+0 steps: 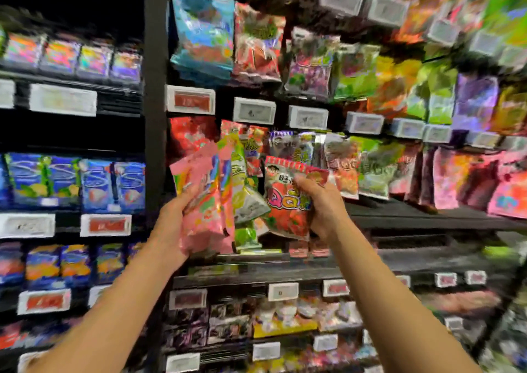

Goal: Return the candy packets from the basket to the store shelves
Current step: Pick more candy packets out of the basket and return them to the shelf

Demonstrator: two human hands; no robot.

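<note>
My left hand grips a bundle of candy packets, with pink packets in front and green-and-white ones behind them. My right hand grips a red strawberry candy packet by its right edge, thumb on the front. Both hands are raised in front of the middle shelf of hanging candy bags. The basket is out of view.
Rows of hanging candy bags fill the shelves above and to the right, with price tags below each row. A black upright post splits the shelving. Blue packets stand on the left shelves. Lower shelves hold small packs.
</note>
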